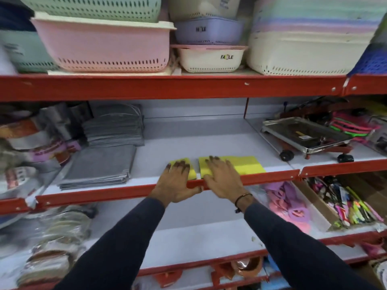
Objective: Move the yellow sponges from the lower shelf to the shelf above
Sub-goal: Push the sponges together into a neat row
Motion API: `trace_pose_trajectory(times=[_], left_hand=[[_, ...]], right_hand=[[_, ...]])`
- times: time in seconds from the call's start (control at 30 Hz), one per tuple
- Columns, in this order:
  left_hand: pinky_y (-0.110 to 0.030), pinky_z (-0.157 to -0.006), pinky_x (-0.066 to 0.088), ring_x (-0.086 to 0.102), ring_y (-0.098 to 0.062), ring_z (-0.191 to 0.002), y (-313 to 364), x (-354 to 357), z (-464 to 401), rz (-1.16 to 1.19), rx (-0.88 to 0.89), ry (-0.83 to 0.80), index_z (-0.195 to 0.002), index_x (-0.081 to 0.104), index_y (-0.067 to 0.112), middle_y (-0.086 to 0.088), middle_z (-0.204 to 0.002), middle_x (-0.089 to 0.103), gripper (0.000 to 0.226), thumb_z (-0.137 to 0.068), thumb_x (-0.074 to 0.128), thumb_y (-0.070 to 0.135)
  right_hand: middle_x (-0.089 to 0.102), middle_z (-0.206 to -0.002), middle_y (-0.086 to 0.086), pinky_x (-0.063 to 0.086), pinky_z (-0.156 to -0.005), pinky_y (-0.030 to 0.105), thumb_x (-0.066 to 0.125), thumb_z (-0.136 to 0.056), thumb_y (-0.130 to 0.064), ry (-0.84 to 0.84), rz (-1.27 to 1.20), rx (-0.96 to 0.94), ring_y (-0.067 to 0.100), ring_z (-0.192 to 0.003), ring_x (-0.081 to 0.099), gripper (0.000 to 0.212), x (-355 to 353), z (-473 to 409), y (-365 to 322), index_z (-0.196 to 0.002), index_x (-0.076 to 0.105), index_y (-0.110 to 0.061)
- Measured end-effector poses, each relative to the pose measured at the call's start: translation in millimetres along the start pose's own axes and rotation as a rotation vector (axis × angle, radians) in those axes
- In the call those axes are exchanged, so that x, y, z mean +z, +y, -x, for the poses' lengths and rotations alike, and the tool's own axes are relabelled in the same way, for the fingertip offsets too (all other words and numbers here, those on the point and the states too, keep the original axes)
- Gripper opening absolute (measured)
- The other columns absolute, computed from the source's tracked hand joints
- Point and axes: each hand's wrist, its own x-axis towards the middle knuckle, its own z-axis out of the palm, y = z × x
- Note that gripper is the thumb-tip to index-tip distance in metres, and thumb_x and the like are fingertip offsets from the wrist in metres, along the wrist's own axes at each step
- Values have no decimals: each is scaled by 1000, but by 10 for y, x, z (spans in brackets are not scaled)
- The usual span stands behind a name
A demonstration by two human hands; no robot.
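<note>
Yellow sponges lie at the front of the middle shelf (188, 141), just behind its red lip. My left hand (176, 181) rests flat on the left sponge (191, 171), fingers spread, thumb under the lip. Laid flat with its fingers apart, my right hand (222, 176) covers the left part of the right row of sponges (249, 165). Neither hand closes around a sponge. The lower shelf (188, 237) beneath my arms shows a bare grey surface with no sponge on it.
Grey folded cloths (100, 166) lie left of the sponges, a steel tray on wheels (303, 136) to the right. Plastic baskets (104, 47) fill the top shelf. A box of pens (351, 204) and pink items (289, 206) sit on the lower shelf's right.
</note>
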Motion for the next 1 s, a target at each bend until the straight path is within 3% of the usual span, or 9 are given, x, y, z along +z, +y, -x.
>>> trace_pose_trajectory(times=[0.13,0.4,0.57,0.83,1.0], left_hand=[[-43,-136,3,12,-22,-166,-137,140,192,8,84,10,-169,18,11,-8,-179,16,103,-94,47,74],[-43,-136,0,2,-20,-168,-152,141,313,13,98,-19,-171,9,14,-5,-181,3,97,-98,46,66],[-42,-137,0,-1,-22,-168,-126,187,309,17,88,-17,-171,5,12,-7,-181,-1,100,-97,47,66],[-42,-136,0,-1,-21,-168,-122,193,320,50,81,-15,-171,6,15,-4,-181,-2,98,-97,48,64],[-41,-136,0,0,-19,-168,-141,169,344,93,82,-18,-171,9,18,0,-181,0,91,-100,48,60]], right_hand=[[33,-168,12,9,-132,50,40,-104,-35,-123,92,-28,25,-159,26,62,119,20,-30,-158,31,-6],[28,-171,10,14,-133,44,44,-96,-8,-120,17,-65,23,-160,26,66,148,120,-2,-160,28,-8],[29,-170,10,18,-132,40,44,-96,-3,-96,-54,-65,25,-159,27,64,188,190,-186,-159,31,-8],[34,-168,12,14,-132,44,44,-98,-10,-134,-79,-49,27,-158,30,63,63,192,-235,-159,31,-9],[37,-165,17,16,-131,49,46,-101,-31,-36,-28,169,30,-157,30,66,-150,128,219,-159,28,-5]])
